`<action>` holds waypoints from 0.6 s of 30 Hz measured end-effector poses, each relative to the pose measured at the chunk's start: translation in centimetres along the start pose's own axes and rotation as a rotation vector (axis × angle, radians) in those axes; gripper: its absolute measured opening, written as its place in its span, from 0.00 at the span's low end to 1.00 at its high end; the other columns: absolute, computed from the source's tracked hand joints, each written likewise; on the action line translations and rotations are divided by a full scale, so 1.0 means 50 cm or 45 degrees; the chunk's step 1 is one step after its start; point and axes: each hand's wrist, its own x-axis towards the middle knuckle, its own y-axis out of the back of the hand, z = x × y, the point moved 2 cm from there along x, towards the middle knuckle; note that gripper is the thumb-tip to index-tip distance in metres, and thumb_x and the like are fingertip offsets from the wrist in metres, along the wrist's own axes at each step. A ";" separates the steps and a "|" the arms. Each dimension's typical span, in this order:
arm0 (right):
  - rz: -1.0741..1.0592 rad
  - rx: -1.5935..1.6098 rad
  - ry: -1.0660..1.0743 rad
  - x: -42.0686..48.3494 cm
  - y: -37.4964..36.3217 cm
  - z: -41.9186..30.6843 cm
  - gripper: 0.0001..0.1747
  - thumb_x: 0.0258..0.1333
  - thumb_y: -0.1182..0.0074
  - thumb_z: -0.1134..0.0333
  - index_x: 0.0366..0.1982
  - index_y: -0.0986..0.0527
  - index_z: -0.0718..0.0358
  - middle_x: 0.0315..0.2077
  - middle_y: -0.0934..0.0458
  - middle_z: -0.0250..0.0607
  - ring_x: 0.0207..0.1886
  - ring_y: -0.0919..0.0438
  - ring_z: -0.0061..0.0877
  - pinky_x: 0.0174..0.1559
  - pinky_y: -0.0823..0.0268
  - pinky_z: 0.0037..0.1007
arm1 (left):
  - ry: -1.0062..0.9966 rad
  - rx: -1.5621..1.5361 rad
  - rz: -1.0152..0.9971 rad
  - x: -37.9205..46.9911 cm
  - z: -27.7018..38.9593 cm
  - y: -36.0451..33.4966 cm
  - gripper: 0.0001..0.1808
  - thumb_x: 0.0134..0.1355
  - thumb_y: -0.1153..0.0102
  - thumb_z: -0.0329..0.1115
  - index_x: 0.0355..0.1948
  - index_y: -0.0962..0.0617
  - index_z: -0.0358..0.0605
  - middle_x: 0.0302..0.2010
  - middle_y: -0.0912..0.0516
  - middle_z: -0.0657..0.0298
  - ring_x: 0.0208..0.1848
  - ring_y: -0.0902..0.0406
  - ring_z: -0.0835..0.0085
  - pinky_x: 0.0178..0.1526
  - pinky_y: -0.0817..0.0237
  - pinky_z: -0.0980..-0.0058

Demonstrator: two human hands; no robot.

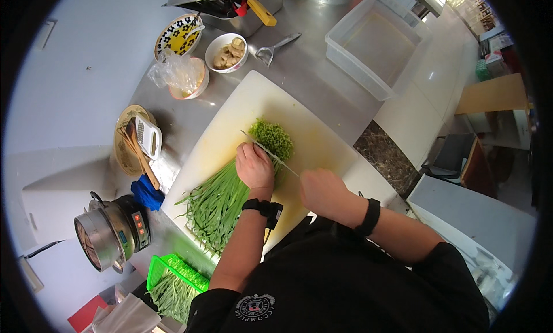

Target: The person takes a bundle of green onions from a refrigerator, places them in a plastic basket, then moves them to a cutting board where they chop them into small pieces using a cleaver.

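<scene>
A bunch of long green chives (216, 203) lies across a pale plastic cutting board (242, 99). My left hand (254, 165) presses down on the bunch near its cut end, fingers curled against the blade. In my right hand (322, 190) is the handle of a kitchen knife (276, 158), seen almost edge-on; the handle itself is hidden by my fist. The blade stands between my left fingers and a heap of finely chopped chives (273, 136) on the board.
Beyond the board are a bowl of peeled ginger (227, 54), a metal peeler (270, 52) and a clear plastic bin (367, 52). Leftward stand a basket with a white grater (147, 136) and a steel pot (101, 233). A green basket (179, 268) below holds more chives.
</scene>
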 end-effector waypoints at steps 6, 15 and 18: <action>0.080 0.015 0.015 0.064 -0.107 0.028 0.11 0.63 0.47 0.67 0.34 0.21 0.69 0.32 0.15 0.59 0.37 0.14 0.55 0.43 0.22 0.52 | 0.007 0.005 -0.033 0.010 0.013 0.005 0.06 0.72 0.44 0.34 0.39 0.22 0.42 0.43 0.18 0.54 0.41 0.19 0.49 0.45 0.27 0.54; 0.344 0.135 0.061 0.052 -0.069 0.029 0.17 0.72 0.51 0.62 0.31 0.23 0.69 0.27 0.18 0.62 0.33 0.18 0.60 0.40 0.26 0.57 | 0.056 -0.019 -0.109 0.005 0.001 0.009 0.08 0.74 0.47 0.34 0.43 0.21 0.41 0.45 0.17 0.53 0.43 0.19 0.47 0.47 0.28 0.52; 0.244 0.094 0.047 0.021 -0.023 0.005 0.17 0.71 0.50 0.63 0.31 0.23 0.69 0.26 0.18 0.62 0.33 0.18 0.60 0.39 0.26 0.57 | 0.081 -0.081 -0.097 0.006 -0.002 0.004 0.08 0.74 0.47 0.34 0.45 0.21 0.40 0.45 0.18 0.52 0.44 0.19 0.46 0.48 0.28 0.52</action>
